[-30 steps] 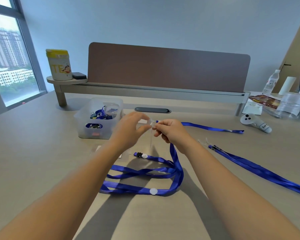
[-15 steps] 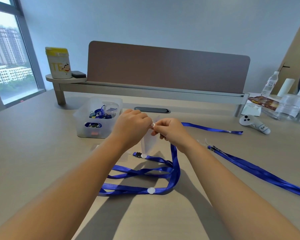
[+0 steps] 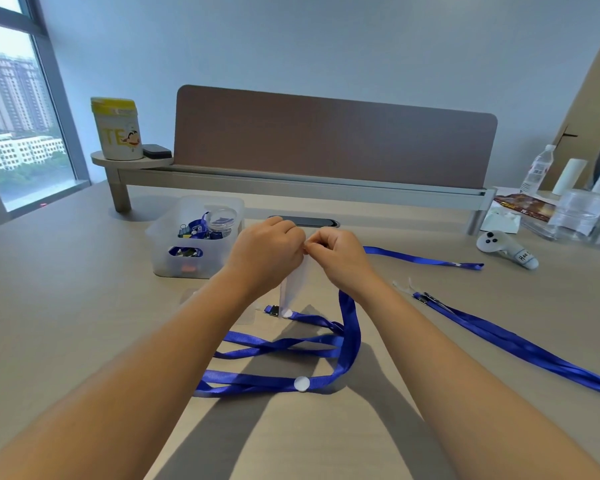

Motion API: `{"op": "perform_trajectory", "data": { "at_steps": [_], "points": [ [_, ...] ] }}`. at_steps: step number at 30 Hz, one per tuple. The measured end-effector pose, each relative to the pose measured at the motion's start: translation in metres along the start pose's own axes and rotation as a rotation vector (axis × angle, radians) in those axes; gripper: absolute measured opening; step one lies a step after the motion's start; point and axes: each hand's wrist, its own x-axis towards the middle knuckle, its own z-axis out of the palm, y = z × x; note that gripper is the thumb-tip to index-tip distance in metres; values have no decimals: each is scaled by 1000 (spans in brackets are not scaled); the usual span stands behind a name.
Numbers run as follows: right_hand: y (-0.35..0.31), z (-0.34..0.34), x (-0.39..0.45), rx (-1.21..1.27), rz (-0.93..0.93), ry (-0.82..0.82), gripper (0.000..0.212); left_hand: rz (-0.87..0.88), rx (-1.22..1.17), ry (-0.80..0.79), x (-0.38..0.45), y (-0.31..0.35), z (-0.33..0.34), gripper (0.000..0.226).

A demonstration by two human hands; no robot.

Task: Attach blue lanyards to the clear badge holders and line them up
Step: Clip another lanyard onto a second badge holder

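Observation:
My left hand (image 3: 269,252) and my right hand (image 3: 338,256) meet above the table, fingertips pinched together. A clear badge holder (image 3: 293,282) hangs down from my left hand. My right hand pinches the end of a blue lanyard (image 3: 348,327), which drops to the table and loops in a tangle below. A white round button (image 3: 302,383) sits on that lanyard. A second blue lanyard (image 3: 520,346) with a clear holder at its top end lies to the right. A third blue strap (image 3: 423,259) lies further back.
A translucent bin (image 3: 196,237) with clips and small items stands left of my hands. A white controller (image 3: 506,251) lies at the right, near clear bags and a bottle (image 3: 537,169). A yellow-lidded tub (image 3: 116,128) sits on the desk shelf before the brown divider.
My hands have closed together from slightly apart. The clear badge holder now hangs down from between them, lower than a second ago.

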Motion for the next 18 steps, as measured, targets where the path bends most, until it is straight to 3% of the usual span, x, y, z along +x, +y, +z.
{"op": "perform_trajectory", "data": {
  "at_steps": [11, 14, 18],
  "points": [
    [-5, 2, 0, 94, -8, 77, 24, -538, -601, 116, 6, 10, 1, 23],
    [-4, -1, 1, 184, 48, 50, 20, -634, -785, 47, 8, 8, -1, 23],
    [-4, -11, 4, 411, 227, -94, 25, -803, -1204, -58, 5, 7, -5, 19]
  ]
}}
